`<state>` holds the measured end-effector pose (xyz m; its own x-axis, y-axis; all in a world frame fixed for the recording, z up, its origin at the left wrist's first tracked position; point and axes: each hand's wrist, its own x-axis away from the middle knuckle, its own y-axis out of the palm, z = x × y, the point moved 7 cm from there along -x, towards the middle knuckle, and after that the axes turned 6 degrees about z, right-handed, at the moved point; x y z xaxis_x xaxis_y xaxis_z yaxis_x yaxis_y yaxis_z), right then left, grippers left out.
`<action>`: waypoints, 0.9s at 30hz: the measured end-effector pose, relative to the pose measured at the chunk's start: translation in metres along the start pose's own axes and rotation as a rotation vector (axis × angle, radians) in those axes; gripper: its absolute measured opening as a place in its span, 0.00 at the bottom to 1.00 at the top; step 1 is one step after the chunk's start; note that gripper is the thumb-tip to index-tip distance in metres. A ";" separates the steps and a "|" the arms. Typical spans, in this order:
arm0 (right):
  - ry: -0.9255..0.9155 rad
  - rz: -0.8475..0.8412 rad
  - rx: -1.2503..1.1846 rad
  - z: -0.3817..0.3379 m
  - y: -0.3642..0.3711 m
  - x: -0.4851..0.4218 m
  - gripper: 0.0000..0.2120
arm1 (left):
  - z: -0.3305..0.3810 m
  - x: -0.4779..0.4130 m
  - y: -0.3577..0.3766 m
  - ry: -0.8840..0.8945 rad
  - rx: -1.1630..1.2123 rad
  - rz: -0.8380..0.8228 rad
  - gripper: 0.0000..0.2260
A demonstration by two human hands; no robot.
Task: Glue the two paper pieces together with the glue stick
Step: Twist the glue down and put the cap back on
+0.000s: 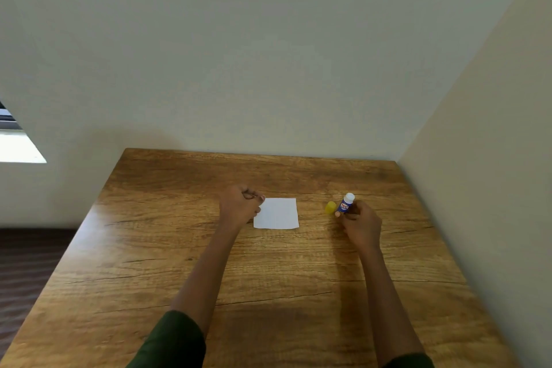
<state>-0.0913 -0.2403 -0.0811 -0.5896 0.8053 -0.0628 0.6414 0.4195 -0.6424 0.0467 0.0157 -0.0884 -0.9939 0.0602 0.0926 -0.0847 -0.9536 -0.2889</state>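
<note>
Gripping the glue stick [346,205] tip-up, the right hand [362,228] sits right of the paper [276,213], whose left edge the left hand [239,207] seemingly pinches with curled fingers [256,196]

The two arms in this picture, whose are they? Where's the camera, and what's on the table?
They belong to a person; there's no machine. The camera sits on the person's head, looking down, so the arms reach in from the bottom. On the wooden table lies a white paper square. The left hand rests at its left edge, fingers curled; whether it pinches the paper is unclear. The right hand holds a blue glue stick. A yellow cap lies beside it.
</note>
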 end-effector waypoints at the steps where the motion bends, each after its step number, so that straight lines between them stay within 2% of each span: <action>1: -0.013 -0.001 0.004 -0.002 0.000 -0.001 0.13 | 0.000 -0.001 0.001 0.001 0.005 -0.007 0.02; 5: -0.094 -0.014 -0.034 -0.019 0.000 -0.001 0.14 | 0.005 -0.001 0.004 0.037 0.084 -0.070 0.02; 11: -0.237 -0.149 -0.163 -0.071 0.013 0.021 0.13 | 0.025 0.007 0.020 0.082 0.282 -0.249 0.07; 17: -0.151 -0.551 -0.432 -0.092 0.050 0.050 0.11 | 0.035 0.016 0.034 0.038 0.479 -0.461 0.11; 21: -0.136 -0.704 -0.475 -0.096 0.065 0.065 0.12 | 0.034 0.023 0.038 0.012 0.529 -0.596 0.13; 27: -0.077 -0.764 -0.498 -0.095 0.071 0.066 0.16 | 0.034 0.020 0.032 0.072 0.534 -0.522 0.11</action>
<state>-0.0380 -0.1172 -0.0587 -0.9603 0.2116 0.1817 0.1904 0.9734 -0.1272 0.0262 -0.0237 -0.0633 -0.8374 0.5460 0.0230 -0.5192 -0.8080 0.2785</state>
